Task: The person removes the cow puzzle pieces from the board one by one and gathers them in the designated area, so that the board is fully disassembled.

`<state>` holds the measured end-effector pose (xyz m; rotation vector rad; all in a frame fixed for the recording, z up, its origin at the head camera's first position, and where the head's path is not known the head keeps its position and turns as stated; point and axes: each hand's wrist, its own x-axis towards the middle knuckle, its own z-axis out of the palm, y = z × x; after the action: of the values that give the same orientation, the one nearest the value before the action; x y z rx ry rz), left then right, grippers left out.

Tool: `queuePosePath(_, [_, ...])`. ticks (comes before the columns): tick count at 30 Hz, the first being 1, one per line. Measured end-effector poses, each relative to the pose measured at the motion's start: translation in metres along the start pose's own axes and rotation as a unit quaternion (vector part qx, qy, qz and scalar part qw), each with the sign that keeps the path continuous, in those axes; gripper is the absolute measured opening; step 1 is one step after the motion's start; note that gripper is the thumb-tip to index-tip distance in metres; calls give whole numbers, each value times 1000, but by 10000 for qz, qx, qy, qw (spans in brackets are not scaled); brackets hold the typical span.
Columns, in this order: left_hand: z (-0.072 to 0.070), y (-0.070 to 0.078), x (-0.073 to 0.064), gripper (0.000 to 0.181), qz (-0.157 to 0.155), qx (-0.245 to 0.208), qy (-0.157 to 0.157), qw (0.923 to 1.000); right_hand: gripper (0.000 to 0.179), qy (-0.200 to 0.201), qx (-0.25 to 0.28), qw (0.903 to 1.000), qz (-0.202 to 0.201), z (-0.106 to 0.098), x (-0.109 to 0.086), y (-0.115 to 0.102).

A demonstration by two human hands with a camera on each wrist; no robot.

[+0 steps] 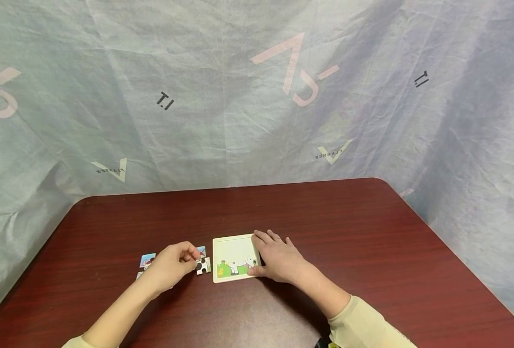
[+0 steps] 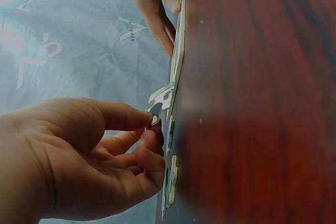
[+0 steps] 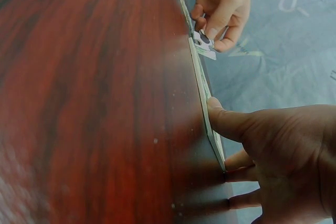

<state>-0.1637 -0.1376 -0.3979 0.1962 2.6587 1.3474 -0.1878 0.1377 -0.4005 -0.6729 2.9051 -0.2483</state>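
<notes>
My left hand (image 1: 172, 267) pinches a jigsaw piece (image 1: 203, 265) with black spots on white between thumb and fingertips. In the left wrist view this piece (image 2: 161, 99) is tilted, just above the table. To its right lies a square puzzle tray (image 1: 233, 247) with a pale rim. Along the tray's lower part, fitted pieces (image 1: 235, 268) show green grass and a white animal; the upper part is bare. My right hand (image 1: 278, 258) rests over the tray's right edge, thumb on the near right corner, fingers extended toward the far corner.
Beside and partly behind my left hand lie more jigsaw pieces, including a blue-topped one (image 1: 146, 260) and another (image 1: 202, 250) close to the tray. All of this is on a dark red wooden table (image 1: 318, 212). A grey printed cloth (image 1: 222, 106) hangs behind it.
</notes>
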Motion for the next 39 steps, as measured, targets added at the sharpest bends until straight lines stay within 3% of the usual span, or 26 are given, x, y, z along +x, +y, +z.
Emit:
queuePosePath(17, [-5,-5,-7,9,-3,253,-109,9996,83,15,9,10000,5,0,0,0])
queuePosePath(31, [-6,-6,-7,13,29,148,-59,9999,83,76,69,9999,-17,0,0,0])
queuePosePath(39, [-6,-4,-6,9,186,295,-122,9993,57,239,446,9980,-390,1,-4,-1])
